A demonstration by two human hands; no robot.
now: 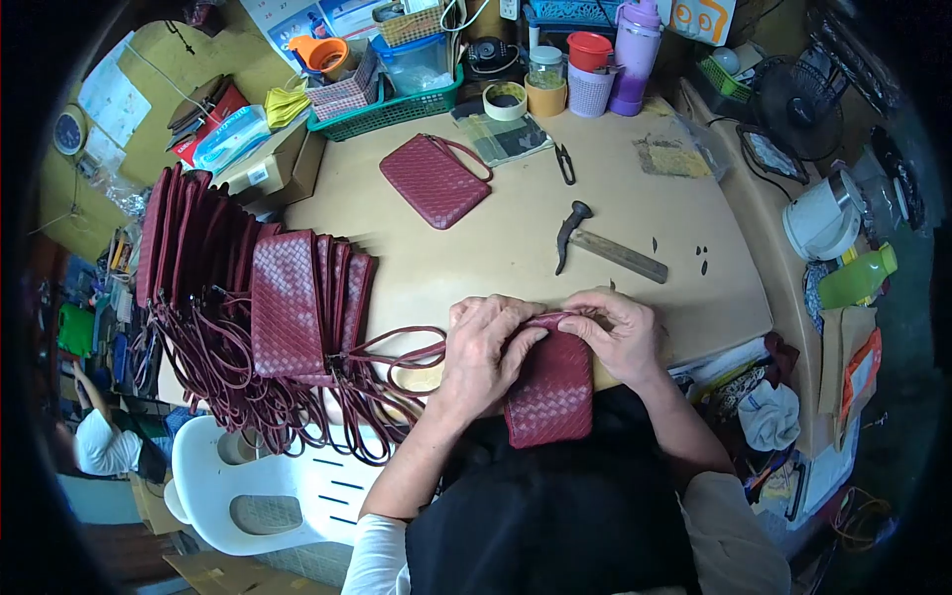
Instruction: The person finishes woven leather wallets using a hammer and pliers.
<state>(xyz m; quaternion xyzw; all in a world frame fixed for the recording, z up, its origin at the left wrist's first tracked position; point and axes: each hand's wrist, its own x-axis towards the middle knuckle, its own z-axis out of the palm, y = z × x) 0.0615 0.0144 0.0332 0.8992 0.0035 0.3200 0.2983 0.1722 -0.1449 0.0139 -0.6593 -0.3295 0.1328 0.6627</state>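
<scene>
Maroon woven pouch [551,389] held at the near edge of the table [516,238], left hand [483,349] and right hand [620,332] pinching its top rim closed-fingered, hammer [605,243] just beyond.

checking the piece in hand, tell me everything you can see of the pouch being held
The woven pouch is dark red, with a basket-weave surface that looks like leather. It is flat and rectangular, hanging upright over the near table edge onto the person's dark lap. The left hand and right hand both pinch its top edge, fingers curled over the opening. Whether it has a wrist strap cannot be told; its lower corners are rounded.
</scene>
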